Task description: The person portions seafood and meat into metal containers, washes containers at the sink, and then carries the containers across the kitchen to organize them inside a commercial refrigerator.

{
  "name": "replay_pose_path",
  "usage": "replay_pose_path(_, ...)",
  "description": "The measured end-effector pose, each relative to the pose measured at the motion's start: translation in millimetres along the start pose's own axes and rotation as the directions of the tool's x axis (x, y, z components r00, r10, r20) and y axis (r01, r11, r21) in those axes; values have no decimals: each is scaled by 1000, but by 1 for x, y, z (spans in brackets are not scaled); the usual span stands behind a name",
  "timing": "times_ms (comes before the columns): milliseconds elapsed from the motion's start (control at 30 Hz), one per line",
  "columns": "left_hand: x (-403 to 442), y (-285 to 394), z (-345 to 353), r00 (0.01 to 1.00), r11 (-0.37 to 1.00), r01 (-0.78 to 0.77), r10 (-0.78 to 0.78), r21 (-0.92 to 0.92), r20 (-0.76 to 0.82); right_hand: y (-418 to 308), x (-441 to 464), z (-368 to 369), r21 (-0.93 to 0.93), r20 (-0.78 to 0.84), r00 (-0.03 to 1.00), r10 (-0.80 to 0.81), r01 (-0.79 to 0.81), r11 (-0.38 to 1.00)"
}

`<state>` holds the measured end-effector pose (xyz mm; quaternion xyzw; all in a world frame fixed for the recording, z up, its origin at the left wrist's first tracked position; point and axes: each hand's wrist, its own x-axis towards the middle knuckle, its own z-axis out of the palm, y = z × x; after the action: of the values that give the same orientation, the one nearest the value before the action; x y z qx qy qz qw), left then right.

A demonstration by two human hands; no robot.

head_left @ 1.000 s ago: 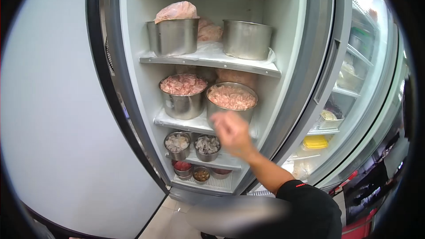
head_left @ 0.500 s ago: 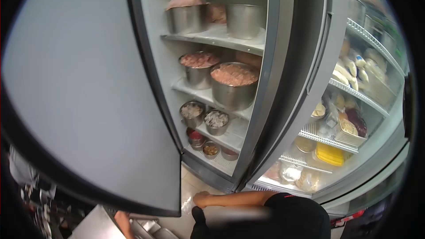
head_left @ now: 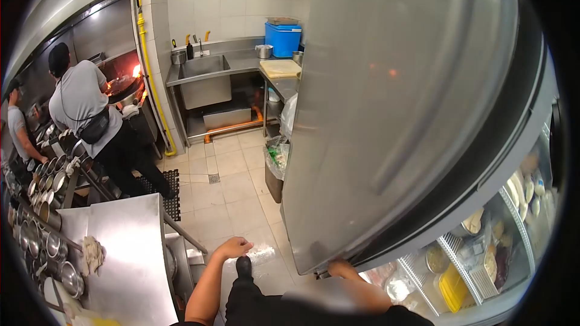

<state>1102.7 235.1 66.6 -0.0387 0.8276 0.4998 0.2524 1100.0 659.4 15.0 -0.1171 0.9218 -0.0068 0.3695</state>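
The grey refrigerator door (head_left: pixel 386 121) fills the right half of the view, its outer face towards me. My right hand (head_left: pixel 343 270) is at the door's lower edge, with its fingers closed against it and partly hidden. The shelves with metal pots behind this door are out of sight. My left hand (head_left: pixel 234 247) hangs above the tiled floor to the left, fingers curled in, with nothing visible in it. It is near the corner of a steel table (head_left: pixel 124 235).
A glass-front fridge (head_left: pixel 483 265) stands at lower right. One person (head_left: pixel 84 102) works at a flaming wok (head_left: pixel 124 87); another person (head_left: pixel 21 130) is farther left. A sink (head_left: pixel 205 66), blue bin (head_left: pixel 283 39), cutting board (head_left: pixel 280 69) and waste bin (head_left: pixel 273 175) are ahead. Metal bowls (head_left: pixel 57 247) line the left.
The refrigerator door has swung to the right, covering the shelves of pots. My view has turned left towards the kitchen. My left hand has come up beside the steel table.
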Motion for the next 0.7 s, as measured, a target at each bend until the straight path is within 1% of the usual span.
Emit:
replay_pose_path(67, 27, 9, -2, 998, 999, -9, 6, 46, 68, -3, -20, 7, 75, -43, 986, 161, -157, 985)
replay_pose_path(100, 47, 4, -1, 996, 1000, -25, 26, -12, 85, 1, -14, 19, 147, -96, 965, 245, -229, 962)
replay_pose_path(133, 62, 5, -4, 995, 1000, -24, 25, -15, 94, 5, -7, 31, 226, -137, 934, 329, -294, 929)
replay_pose_path(167, 77, 5, -8, 990, 1000, -30, 30, 2, 137, 11, 0, 39, 228, -131, 934, 333, -299, 927)
replay_pose_path(233, 113, -3, -25, 973, 999, -32, 27, 20, 228, 10, 7, 43, 192, -6, 959, 285, -278, 941)
replay_pose_path(267, 126, -6, -34, 970, 999, -33, 25, 29, 241, -2, 1, 24, 194, 169, 927, 336, -366, 910)
replay_pose_path(300, 142, -5, -46, 971, 997, -19, -1, 80, 240, 1, 10, 32, 75, 227, 937, 266, -289, 954)
replay_pose_path(333, 157, -8, -59, 970, 991, -5, -27, 130, 243, -3, 18, 39, 75, 271, 920, 282, -312, 947)
replay_pose_path(367, 169, -17, -71, 977, 992, -24, -3, 122, 212, -8, 27, 47, 75, 319, 899, 300, -339, 938)
replay_pose_path(400, 183, -29, -83, 971, 991, -34, 2, 128, 239, -11, 38, 55, 89, 328, 890, 315, -361, 928)
replay_pose_path(433, 193, -42, -95, 981, 993, -15, -7, 114, 193, -17, 51, 66, 201, 444, 826, 348, -470, 859)
replay_pose_path(467, 203, -42, -112, 989, 995, -1, -14, 100, 149, -32, 61, 63, 295, 556, 751, 356, -579, 760)
replay_pose_path(500, 210, -44, -132, 980, 991, 16, -42, 132, 197, -44, 78, 54, 232, 611, 722, 325, -556, 798)
replay_pose_path(533, 214, -42, -152, 975, 990, 4, -34, 139, 219, -56, 98, 39, 170, 660, 691, 294, -518, 838)
replay_pose_path(567, 217, -43, -171, 973, 988, 52, -83, 145, 216, -62, 131, 38, 158, 694, 671, 262, -496, 854)
replay_pose_path(600, 224, -46, -190, 968, 983, 102, -134, 155, 212, -49, 186, 95, 148, 516, 834, 196, -312, 938)
replay_pose_path(633, 235, -62, -207, 965, 981, 93, -132, 172, 228, -95, 167, -3, 155, 298, 942, 157, -210, 965)
replay_pose_path(667, 247, -84, -221, 979, 982, 79, -109, 173, 170, -99, 214, -3, 133, 254, 965, 65, -102, 986)
replay_pose_path(700, 258, -96, -235, 990, 983, 64, -84, 174, 109, -107, 252, -10, 242, 33, 999, 4, -12, 970)
